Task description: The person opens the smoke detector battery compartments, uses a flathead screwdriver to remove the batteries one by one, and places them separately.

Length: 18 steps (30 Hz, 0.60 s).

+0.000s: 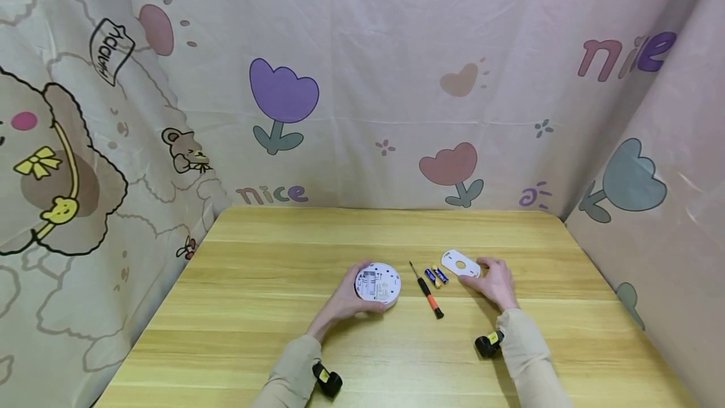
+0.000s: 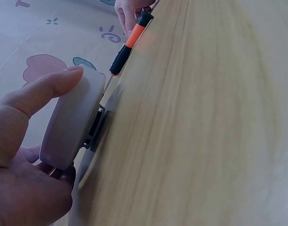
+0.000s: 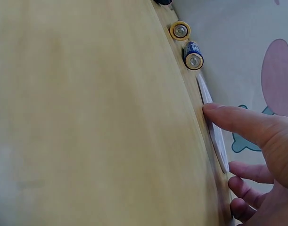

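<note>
My left hand [image 1: 347,298] holds a round white smoke detector [image 1: 386,285], thumb on its near side and fingers round the far side. Its labelled, holed back faces up in the head view. Underneath, a dark bracket-like part [image 2: 95,126] shows in the left wrist view. At the right, my right hand [image 1: 498,283] has its thumb and fingertips at the edges of a flat white mounting plate [image 1: 452,262], pinching its right end. The plate has rounded ends and a round central hole. It lies low over the table beside two batteries.
Two blue and gold batteries [image 1: 436,276] lie side by side left of the plate. A screwdriver [image 1: 428,298] with a black and orange handle lies between them and the detector. The wooden table [image 1: 255,307] ends at a printed curtain [image 1: 362,80] behind and at both sides.
</note>
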### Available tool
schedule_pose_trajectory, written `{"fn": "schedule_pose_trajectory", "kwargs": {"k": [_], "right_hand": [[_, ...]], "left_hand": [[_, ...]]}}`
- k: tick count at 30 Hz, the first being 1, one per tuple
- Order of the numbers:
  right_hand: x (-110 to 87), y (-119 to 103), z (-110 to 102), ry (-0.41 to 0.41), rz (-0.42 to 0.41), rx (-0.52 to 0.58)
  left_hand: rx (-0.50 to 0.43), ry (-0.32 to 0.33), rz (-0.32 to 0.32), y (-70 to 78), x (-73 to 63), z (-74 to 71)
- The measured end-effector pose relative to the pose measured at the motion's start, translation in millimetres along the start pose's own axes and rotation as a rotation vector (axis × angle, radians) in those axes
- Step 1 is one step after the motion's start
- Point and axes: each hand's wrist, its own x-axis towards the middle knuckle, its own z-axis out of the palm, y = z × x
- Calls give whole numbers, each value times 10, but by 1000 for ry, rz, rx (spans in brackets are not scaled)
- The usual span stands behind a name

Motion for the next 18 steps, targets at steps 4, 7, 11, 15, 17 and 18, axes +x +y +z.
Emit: {"fn": "schedule_pose_trajectory", "kwargs": {"k": [4,7,11,15,17,18], "right_hand": [[2,4,10,11,-1,-7],[4,10,14,23,-6,-13],[17,14,16,24,-22,-44],[32,13,14,21,-43,-111],[39,14,13,25,-54,-139],[42,16,14,28,-55,-149]], "left_hand": [[-5,0,0,0,-2,-1],[2,-6,-3,3,-4,-5],[3,-14,-7,8,-8,-13],[-9,-15,-14,12,-6,-14],[-10,-15,-15,9,-3,-14],[-9,-15,-14,6,-1,-14]]}}
